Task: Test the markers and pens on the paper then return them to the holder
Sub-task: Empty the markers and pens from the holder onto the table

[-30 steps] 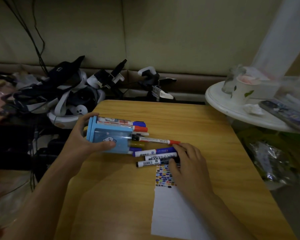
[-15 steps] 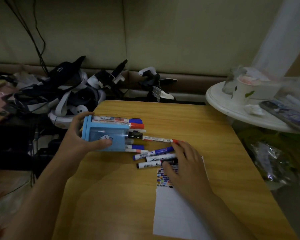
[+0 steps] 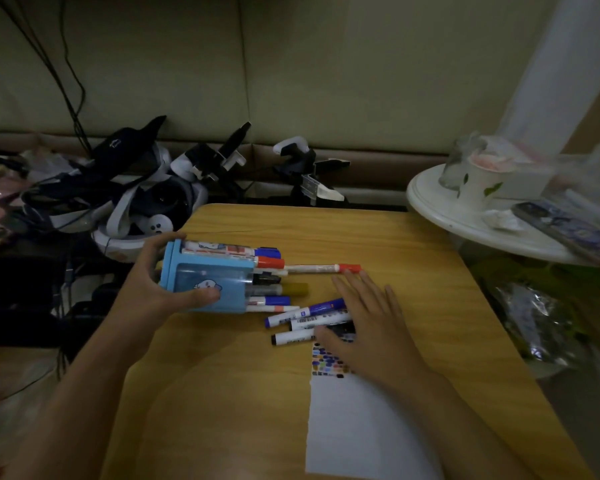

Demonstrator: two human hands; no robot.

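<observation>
1. On the wooden table (image 3: 395,258) your left hand (image 3: 160,289) grips the blue holder (image 3: 208,282), tipped on its side; most markers sit inside.
2. Your right hand (image 3: 368,323) lies flat, fingers straight, on three loose markers (image 3: 309,315); a red pen (image 3: 323,268) lies apart.
3. The paper (image 3: 354,427) bears coloured test marks — testing looks partly done; returning remains.

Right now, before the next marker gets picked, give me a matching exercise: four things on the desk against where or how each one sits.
Things:
1. blue plastic pen holder
2. thin red-capped white pen
3. white sheet of paper
4. blue-capped white marker

States:
A. lying alone beyond the right hand's fingertips
B. tipped on its side, in the left hand's grip
C. flat, colour swatches at its far end
D. loose beside the right hand, near the holder's mouth

Pairs: 1-B, 2-A, 3-C, 4-D
</observation>
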